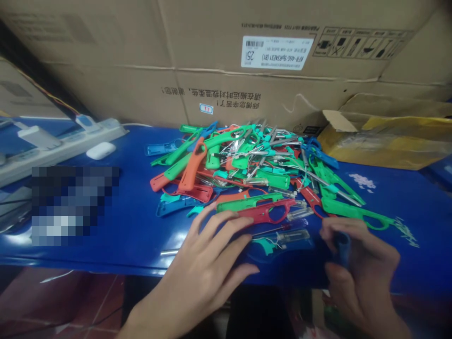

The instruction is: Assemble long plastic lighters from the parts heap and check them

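Note:
My left hand (208,259) reaches in from below with its fingers spread. Its fingertips lie at the near edge of a heap of long-nosed lighter parts, by a red lighter casing (264,213) and a green lighter casing (247,202). Just right of its fingers are a thin rod (270,231) and a clear fuel tank (294,235) with a teal trigger (266,246). My right hand (367,263) is closed round a blue plastic piece (342,247), seen nearly end-on; its exact kind is unclear. A metal tube (169,253) lies partly behind my left hand.
Behind the heap stands a big cardboard box (197,56). A taped carton (391,141) sits at right. Small white bits (362,182) and thin pieces (406,232) lie on the blue table (116,226). At left are a power strip (63,146) and a white case (100,150).

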Demonstrator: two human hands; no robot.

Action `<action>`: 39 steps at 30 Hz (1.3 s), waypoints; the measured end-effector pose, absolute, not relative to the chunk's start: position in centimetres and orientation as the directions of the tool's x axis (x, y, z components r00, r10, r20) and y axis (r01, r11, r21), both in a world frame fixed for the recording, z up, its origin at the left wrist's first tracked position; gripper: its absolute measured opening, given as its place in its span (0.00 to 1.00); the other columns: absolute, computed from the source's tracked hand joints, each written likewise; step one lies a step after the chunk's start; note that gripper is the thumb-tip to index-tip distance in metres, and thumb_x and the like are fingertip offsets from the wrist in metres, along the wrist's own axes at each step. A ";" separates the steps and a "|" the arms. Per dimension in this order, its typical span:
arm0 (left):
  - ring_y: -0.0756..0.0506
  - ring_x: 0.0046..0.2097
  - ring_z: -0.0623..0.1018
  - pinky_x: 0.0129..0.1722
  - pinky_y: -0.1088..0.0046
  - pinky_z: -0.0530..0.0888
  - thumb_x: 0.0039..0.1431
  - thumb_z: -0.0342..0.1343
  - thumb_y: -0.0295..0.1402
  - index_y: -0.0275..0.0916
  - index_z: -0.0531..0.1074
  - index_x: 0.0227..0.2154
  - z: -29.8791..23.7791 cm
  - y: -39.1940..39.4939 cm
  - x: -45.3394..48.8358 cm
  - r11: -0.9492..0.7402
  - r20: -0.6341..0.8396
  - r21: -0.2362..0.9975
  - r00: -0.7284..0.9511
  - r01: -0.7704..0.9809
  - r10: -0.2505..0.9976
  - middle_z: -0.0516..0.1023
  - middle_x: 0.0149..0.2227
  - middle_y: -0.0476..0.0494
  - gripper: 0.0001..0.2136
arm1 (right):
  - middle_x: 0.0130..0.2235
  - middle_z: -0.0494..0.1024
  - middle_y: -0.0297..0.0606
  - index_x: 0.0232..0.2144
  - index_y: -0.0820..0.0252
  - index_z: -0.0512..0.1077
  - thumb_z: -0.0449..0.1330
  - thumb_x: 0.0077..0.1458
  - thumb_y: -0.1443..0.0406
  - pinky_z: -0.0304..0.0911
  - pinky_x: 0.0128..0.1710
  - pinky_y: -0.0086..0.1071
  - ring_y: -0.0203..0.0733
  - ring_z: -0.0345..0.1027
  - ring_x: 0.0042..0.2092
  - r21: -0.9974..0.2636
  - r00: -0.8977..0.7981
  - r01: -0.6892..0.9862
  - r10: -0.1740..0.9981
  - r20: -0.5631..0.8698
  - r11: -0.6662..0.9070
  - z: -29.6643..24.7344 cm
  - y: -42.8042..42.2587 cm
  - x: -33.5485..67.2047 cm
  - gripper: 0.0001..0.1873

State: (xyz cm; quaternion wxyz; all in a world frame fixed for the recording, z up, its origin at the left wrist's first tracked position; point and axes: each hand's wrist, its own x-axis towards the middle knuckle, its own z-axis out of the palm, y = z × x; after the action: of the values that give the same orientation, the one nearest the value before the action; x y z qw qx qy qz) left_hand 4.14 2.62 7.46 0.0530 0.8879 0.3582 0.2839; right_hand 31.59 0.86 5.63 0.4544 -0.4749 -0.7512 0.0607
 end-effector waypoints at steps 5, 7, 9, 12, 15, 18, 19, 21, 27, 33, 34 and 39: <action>0.40 0.59 0.72 0.62 0.52 0.64 0.66 0.61 0.28 0.38 0.75 0.51 6.5 1.8 2.8 -0.652 0.534 0.362 0.425 0.666 0.731 0.78 0.55 0.41 0.12 | 0.51 0.72 0.44 0.56 0.54 0.68 0.59 0.66 0.59 0.68 0.51 0.40 0.49 0.70 0.53 -0.204 -0.445 0.775 0.745 0.497 0.598 7.6 1.3 30.8 0.17; 0.40 0.58 0.72 0.61 0.52 0.65 0.65 0.62 0.27 0.38 0.75 0.50 6.2 1.7 2.6 -0.633 0.539 0.376 0.396 0.677 0.744 0.79 0.54 0.41 0.12 | 0.54 0.73 0.43 0.58 0.53 0.67 0.58 0.68 0.57 0.66 0.55 0.41 0.48 0.68 0.55 -0.162 -0.528 0.756 0.736 0.423 0.635 7.9 1.5 30.0 0.19; 0.39 0.58 0.72 0.61 0.51 0.65 0.64 0.63 0.28 0.38 0.76 0.49 6.0 1.6 2.5 -0.631 0.544 0.383 0.388 0.674 0.744 0.80 0.53 0.41 0.11 | 0.54 0.74 0.42 0.59 0.53 0.67 0.55 0.69 0.56 0.66 0.56 0.43 0.48 0.69 0.56 -0.156 -0.565 0.741 0.732 0.380 0.653 7.7 1.8 29.0 0.19; 0.38 0.59 0.71 0.62 0.49 0.63 0.64 0.64 0.30 0.38 0.77 0.47 5.9 1.6 2.7 -0.639 0.529 0.389 0.407 0.663 0.745 0.79 0.54 0.41 0.10 | 0.52 0.77 0.41 0.59 0.54 0.67 0.52 0.71 0.56 0.66 0.54 0.43 0.46 0.71 0.53 -0.155 -0.592 0.717 0.711 0.378 0.680 7.2 2.1 28.0 0.19; 0.38 0.59 0.71 0.63 0.51 0.61 0.65 0.63 0.32 0.40 0.77 0.46 5.9 1.6 2.8 -0.631 0.489 0.400 0.428 0.664 0.760 0.78 0.56 0.44 0.09 | 0.52 0.78 0.40 0.60 0.54 0.67 0.53 0.71 0.57 0.65 0.53 0.41 0.45 0.71 0.53 -0.159 -0.599 0.709 0.705 0.380 0.687 6.9 1.9 27.6 0.20; 0.39 0.60 0.70 0.63 0.53 0.61 0.65 0.62 0.31 0.40 0.76 0.47 5.9 1.7 2.8 -0.617 0.480 0.414 0.415 0.669 0.772 0.78 0.56 0.44 0.09 | 0.51 0.79 0.39 0.61 0.57 0.67 0.55 0.70 0.57 0.62 0.56 0.40 0.44 0.70 0.54 -0.160 -0.558 0.730 0.714 0.423 0.665 6.5 1.7 27.5 0.21; 0.39 0.60 0.70 0.63 0.53 0.61 0.66 0.62 0.31 0.40 0.76 0.48 5.9 1.8 2.8 -0.616 0.480 0.419 0.413 0.667 0.774 0.77 0.56 0.44 0.09 | 0.51 0.79 0.39 0.60 0.58 0.67 0.57 0.69 0.58 0.61 0.57 0.40 0.44 0.70 0.54 -0.162 -0.537 0.735 0.711 0.454 0.658 6.4 1.6 27.5 0.20; 0.39 0.61 0.69 0.62 0.54 0.62 0.66 0.60 0.29 0.40 0.76 0.47 5.9 1.9 2.8 -0.618 0.480 0.423 0.415 0.662 0.773 0.77 0.57 0.45 0.08 | 0.50 0.80 0.39 0.57 0.59 0.68 0.59 0.68 0.59 0.61 0.57 0.39 0.44 0.70 0.53 -0.177 -0.493 0.743 0.706 0.508 0.645 6.0 1.5 27.5 0.19; 0.40 0.59 0.70 0.61 0.54 0.63 0.67 0.59 0.28 0.43 0.77 0.44 5.9 1.9 2.6 -0.616 0.470 0.440 0.416 0.654 0.778 0.78 0.56 0.48 0.06 | 0.48 0.80 0.39 0.52 0.55 0.69 0.56 0.69 0.54 0.65 0.53 0.44 0.46 0.74 0.50 -0.202 -0.431 0.790 0.760 0.486 0.578 5.1 1.7 27.3 0.16; 0.41 0.58 0.71 0.59 0.56 0.64 0.67 0.59 0.29 0.43 0.76 0.42 5.9 2.0 2.6 -0.608 0.459 0.473 0.411 0.638 0.788 0.80 0.53 0.50 0.04 | 0.49 0.80 0.38 0.54 0.52 0.67 0.58 0.66 0.51 0.69 0.52 0.44 0.47 0.74 0.52 -0.313 -0.460 0.748 0.797 0.392 0.585 4.6 1.6 27.3 0.19; 0.41 0.58 0.71 0.58 0.56 0.64 0.67 0.60 0.29 0.44 0.76 0.42 5.9 2.0 2.6 -0.606 0.453 0.475 0.413 0.638 0.790 0.80 0.52 0.51 0.04 | 0.49 0.80 0.38 0.54 0.51 0.67 0.58 0.66 0.51 0.69 0.52 0.44 0.47 0.74 0.52 -0.321 -0.453 0.748 0.801 0.392 0.581 4.6 1.6 27.3 0.19; 0.42 0.58 0.70 0.58 0.56 0.63 0.67 0.60 0.30 0.45 0.76 0.43 5.8 2.3 2.6 -0.596 0.429 0.470 0.421 0.652 0.799 0.78 0.54 0.52 0.04 | 0.51 0.79 0.39 0.54 0.51 0.68 0.56 0.67 0.51 0.70 0.52 0.41 0.46 0.74 0.53 -0.348 -0.399 0.761 0.818 0.413 0.547 4.6 1.5 27.1 0.18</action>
State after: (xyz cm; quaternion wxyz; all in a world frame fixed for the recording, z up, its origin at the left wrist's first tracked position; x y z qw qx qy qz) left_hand 2.63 2.26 5.84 0.1160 0.8349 0.4344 0.3175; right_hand 27.09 1.55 4.63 0.2767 -0.4731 -0.8348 0.0513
